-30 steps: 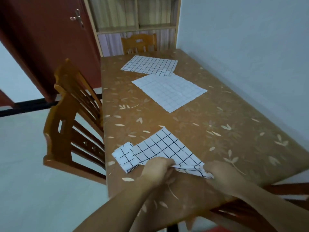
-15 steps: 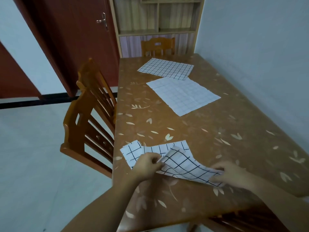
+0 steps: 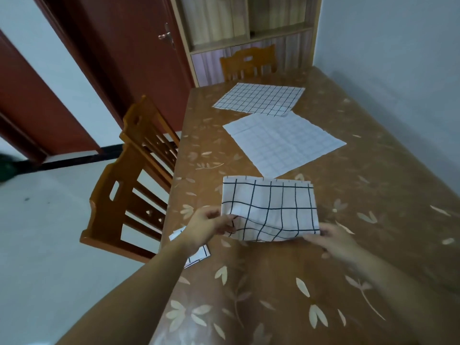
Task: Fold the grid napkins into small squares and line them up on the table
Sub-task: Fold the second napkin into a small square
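A white napkin with a wide black grid (image 3: 270, 209) is folded over into a rectangle above the near part of the brown leaf-patterned table (image 3: 373, 185). My left hand (image 3: 207, 226) pinches its near left corner, and my right hand (image 3: 334, 241) pinches its near right corner. The near edge is lifted and wavy. A small folded grid napkin (image 3: 196, 255) lies under my left wrist, mostly hidden. Farther back lie two unfolded napkins: a pale-grid one (image 3: 283, 141) and a dark fine-grid one (image 3: 260, 98).
Two wooden chairs (image 3: 129, 185) stand along the table's left side, and another chair (image 3: 249, 62) stands at the far end. A wall runs along the right. A red door (image 3: 119, 46) and a shelf unit (image 3: 249, 28) are at the back.
Both hands lifted the napkin's near edge and carried it forward over itself, so it went from a loose half-open sheet to a folded rectangle. The view shifted left and closer.
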Motion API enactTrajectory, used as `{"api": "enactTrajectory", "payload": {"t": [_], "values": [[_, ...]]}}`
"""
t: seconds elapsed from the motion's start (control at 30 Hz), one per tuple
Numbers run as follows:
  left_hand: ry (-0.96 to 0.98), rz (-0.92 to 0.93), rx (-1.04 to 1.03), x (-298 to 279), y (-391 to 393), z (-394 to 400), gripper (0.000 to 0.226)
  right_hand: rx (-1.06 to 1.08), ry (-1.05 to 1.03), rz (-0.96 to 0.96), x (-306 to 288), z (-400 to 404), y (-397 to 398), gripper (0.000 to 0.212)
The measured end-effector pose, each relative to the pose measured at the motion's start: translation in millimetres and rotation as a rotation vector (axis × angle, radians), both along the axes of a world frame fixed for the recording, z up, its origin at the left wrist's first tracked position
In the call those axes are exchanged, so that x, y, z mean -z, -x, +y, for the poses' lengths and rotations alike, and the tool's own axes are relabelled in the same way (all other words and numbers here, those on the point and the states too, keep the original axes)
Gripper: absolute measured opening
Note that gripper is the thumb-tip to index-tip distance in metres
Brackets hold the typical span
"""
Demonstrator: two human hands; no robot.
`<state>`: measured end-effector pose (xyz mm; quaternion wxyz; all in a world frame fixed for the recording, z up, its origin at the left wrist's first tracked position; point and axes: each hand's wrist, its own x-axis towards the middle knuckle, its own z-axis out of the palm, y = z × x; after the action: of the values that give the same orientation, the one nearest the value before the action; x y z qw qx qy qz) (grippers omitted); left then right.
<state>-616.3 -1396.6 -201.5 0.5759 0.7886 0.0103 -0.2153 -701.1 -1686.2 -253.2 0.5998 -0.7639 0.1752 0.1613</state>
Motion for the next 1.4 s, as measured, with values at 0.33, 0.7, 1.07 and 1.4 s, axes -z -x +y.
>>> {"api": "enactTrajectory", "payload": {"t": [0.33,0.7,1.07,1.4], "values": [[0.084,-0.110,-0.092,-45.5,-84.7,-37.1,0.032,0.343,-0.181,-0.177,-79.7,-24.7,-108.3,0.015],[-0.042,-0.195,0.033,35.4,-81.7,-22.0,0.037,0.124,0.041,-0.045,-19.3,-39.9,-79.8,0.011],[-0.331,0.185,0.262,132.1,-24.0,-8.6,0.049,-0.076,0.167,0.311,68.1,-28.2,-19.5,0.014],[-0.180,0.252,0.119,131.6,-44.4,-26.0,0.034,0.195,0.088,0.274,70.8,-30.3,-38.2,0.012]]}}
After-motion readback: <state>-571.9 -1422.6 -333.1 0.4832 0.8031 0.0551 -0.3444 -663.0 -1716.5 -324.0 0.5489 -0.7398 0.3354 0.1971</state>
